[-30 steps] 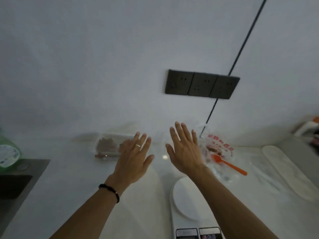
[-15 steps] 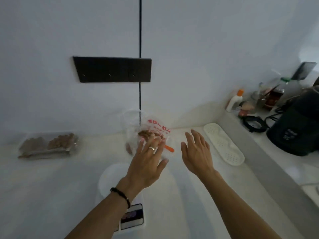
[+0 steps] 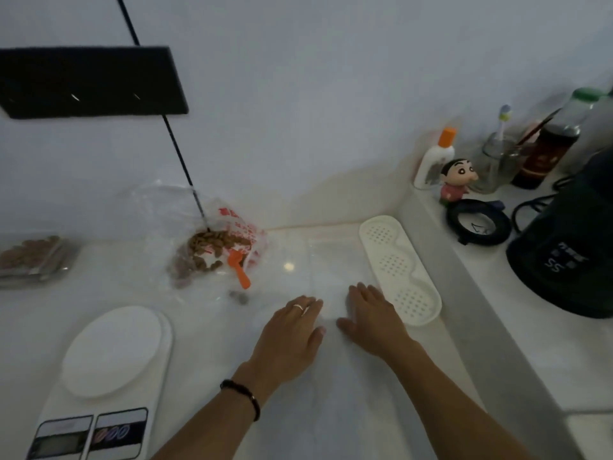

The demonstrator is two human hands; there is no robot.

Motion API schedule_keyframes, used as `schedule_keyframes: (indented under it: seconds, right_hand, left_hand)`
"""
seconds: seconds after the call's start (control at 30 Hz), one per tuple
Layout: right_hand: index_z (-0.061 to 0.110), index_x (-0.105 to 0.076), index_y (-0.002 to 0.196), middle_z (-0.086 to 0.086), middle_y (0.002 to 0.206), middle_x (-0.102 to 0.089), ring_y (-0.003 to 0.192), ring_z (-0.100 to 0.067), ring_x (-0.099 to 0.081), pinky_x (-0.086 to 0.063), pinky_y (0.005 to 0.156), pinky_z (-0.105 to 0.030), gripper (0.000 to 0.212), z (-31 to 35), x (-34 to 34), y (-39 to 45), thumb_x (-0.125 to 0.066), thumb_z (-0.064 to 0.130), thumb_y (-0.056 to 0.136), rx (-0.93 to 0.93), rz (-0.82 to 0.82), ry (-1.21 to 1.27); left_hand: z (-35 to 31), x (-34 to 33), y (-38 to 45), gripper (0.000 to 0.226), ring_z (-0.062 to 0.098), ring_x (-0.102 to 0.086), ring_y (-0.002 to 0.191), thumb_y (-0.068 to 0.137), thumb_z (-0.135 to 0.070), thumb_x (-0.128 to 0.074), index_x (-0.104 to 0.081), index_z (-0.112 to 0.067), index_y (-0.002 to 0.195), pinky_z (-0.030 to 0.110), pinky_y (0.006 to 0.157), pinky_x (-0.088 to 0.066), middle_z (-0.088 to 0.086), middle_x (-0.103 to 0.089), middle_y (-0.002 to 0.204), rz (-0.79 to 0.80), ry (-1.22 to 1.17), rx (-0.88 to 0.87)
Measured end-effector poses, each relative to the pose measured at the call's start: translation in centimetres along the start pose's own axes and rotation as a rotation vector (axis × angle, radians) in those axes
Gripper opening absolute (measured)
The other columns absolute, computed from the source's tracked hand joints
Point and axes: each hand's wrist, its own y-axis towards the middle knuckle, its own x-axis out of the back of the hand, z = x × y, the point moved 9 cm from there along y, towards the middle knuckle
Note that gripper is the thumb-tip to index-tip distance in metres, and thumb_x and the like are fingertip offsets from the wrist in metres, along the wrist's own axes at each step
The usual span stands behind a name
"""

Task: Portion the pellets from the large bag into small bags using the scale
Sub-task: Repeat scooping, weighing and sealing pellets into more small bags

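Your left hand (image 3: 292, 336) lies flat on the white counter (image 3: 212, 330), fingers straight and close together, a ring on one finger and a dark bracelet (image 3: 242, 396) at the wrist. Your right hand (image 3: 371, 322) lies flat just beside it, fingers slightly spread; neither hand holds anything. Both rest on or at the near edge of a clear, flat small bag (image 3: 335, 260) that is hard to make out against the counter; you cannot tell whether the fingers are pressing it.

The large bag (image 3: 229, 234), clear plastic with red print, sits open near the wall, to the left of and beyond your hands, with brown pellets (image 3: 212, 249) piled inside. An orange scoop (image 3: 239, 268) leans out of its mouth, and a few loose pellets lie on the plastic in front.

The white scale (image 3: 109, 376) stands at your near left, its round platform bare. At the far left edge is a filled bag of pellets (image 3: 33, 258).

To the right of your hands is a white perforated tray (image 3: 401, 270). On the raised ledge beyond it stand a white bottle with an orange cap (image 3: 434, 159), a small figurine (image 3: 456, 180), a glass jar (image 3: 496, 162) and a dark kettle (image 3: 570, 250).
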Motion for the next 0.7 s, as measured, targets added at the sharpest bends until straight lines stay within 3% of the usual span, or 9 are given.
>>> schedule_keyframes:
  seconds: [0.1, 0.17, 0.27, 0.33, 0.43, 0.5, 0.6, 0.7]
  right_hand:
    - [0.014, -0.061, 0.108, -0.003, 0.113, -0.064, 0.111, -0.028, -0.055, -0.046, 0.085, -0.038, 0.027, 0.8, 0.6, 0.4, -0.063, 0.031, 0.087, 0.168, -0.179, -0.051]
    - [0.015, -0.065, 0.084, -0.001, 0.087, -0.067, 0.088, -0.027, -0.062, -0.050, 0.068, -0.036, 0.011, 1.1, 0.7, -0.2, -0.070, 0.023, 0.078, 0.261, -0.286, -0.006]
    - [0.014, -0.065, 0.077, 0.001, 0.074, -0.063, 0.075, -0.022, -0.059, -0.050, 0.057, -0.035, 0.009, 1.4, 0.9, -1.0, -0.058, 0.017, 0.082, 0.335, -0.359, 0.066]
    - [0.014, -0.063, 0.075, 0.001, 0.070, -0.061, 0.071, -0.021, -0.058, -0.047, 0.056, -0.033, 0.012, 1.3, 1.1, -1.0, -0.054, 0.014, 0.081, 0.344, -0.348, 0.107]
    - [0.013, -0.064, 0.080, -0.001, 0.076, -0.063, 0.077, -0.022, -0.059, -0.044, 0.064, -0.030, 0.015, 1.2, 1.0, -0.9, -0.051, 0.013, 0.086, 0.351, -0.287, 0.129]
    - [0.013, -0.068, 0.096, -0.002, 0.093, -0.069, 0.092, -0.023, -0.061, -0.046, 0.076, -0.031, 0.019, 0.8, 0.9, -0.8, -0.049, 0.014, 0.092, 0.333, -0.252, 0.157]
    - [0.011, -0.060, 0.128, -0.005, 0.128, -0.061, 0.116, -0.025, -0.056, -0.044, 0.098, -0.035, 0.034, -0.5, 0.9, -0.5, -0.046, 0.020, 0.098, 0.235, -0.208, 0.255]
    - [0.014, -0.044, 0.142, -0.002, 0.137, -0.051, 0.126, -0.024, -0.050, -0.038, 0.102, -0.032, 0.045, -2.0, 2.1, -0.2, -0.044, 0.030, 0.100, 0.042, -0.231, 0.401]
  left_hand:
    - [1.7, -0.8, 1.7, 0.053, 0.018, -0.032, 0.139, 0.101, -0.033, -0.043, -0.032, -0.014, 0.149, 0.030, 0.114, -0.026, 0.005, -0.038, 0.151, -0.006, -0.205, 0.216]
    - [2.9, -1.0, 2.5, 0.054, 0.020, -0.043, 0.131, 0.098, -0.028, -0.053, -0.038, -0.012, 0.146, 0.030, 0.109, -0.033, 0.009, -0.047, 0.144, -0.059, -0.393, 0.377]
    - [4.0, -1.5, 3.4, 0.057, 0.019, -0.053, 0.119, 0.093, -0.022, -0.062, -0.040, -0.011, 0.145, 0.026, 0.099, -0.040, 0.007, -0.050, 0.139, -0.122, -0.676, 0.601]
    - [4.3, -1.8, 3.8, 0.058, 0.021, -0.056, 0.114, 0.091, -0.016, -0.065, -0.041, -0.011, 0.144, 0.028, 0.097, -0.045, 0.004, -0.051, 0.137, -0.160, -0.733, 0.660]
    - [4.4, -1.1, 3.6, 0.053, 0.018, -0.061, 0.095, 0.090, -0.001, -0.061, -0.045, -0.012, 0.140, 0.026, 0.084, -0.051, 0.004, -0.062, 0.112, -0.267, -0.658, 0.634]
    - [3.9, -0.2, 3.3, 0.050, 0.017, -0.062, 0.091, 0.091, 0.001, -0.059, -0.048, -0.009, 0.138, 0.024, 0.081, -0.051, 0.003, -0.065, 0.102, -0.325, -0.536, 0.569]
    - [2.4, 2.0, 3.1, 0.042, 0.019, -0.064, 0.091, 0.093, -0.003, -0.057, -0.054, -0.009, 0.134, 0.029, 0.083, -0.052, 0.003, -0.070, 0.098, -0.406, -0.373, 0.425]
    - [1.0, 4.3, 2.9, 0.034, 0.015, -0.063, 0.090, 0.095, -0.003, -0.054, -0.060, -0.008, 0.128, 0.021, 0.082, -0.049, 0.003, -0.068, 0.099, -0.455, -0.398, 0.327]
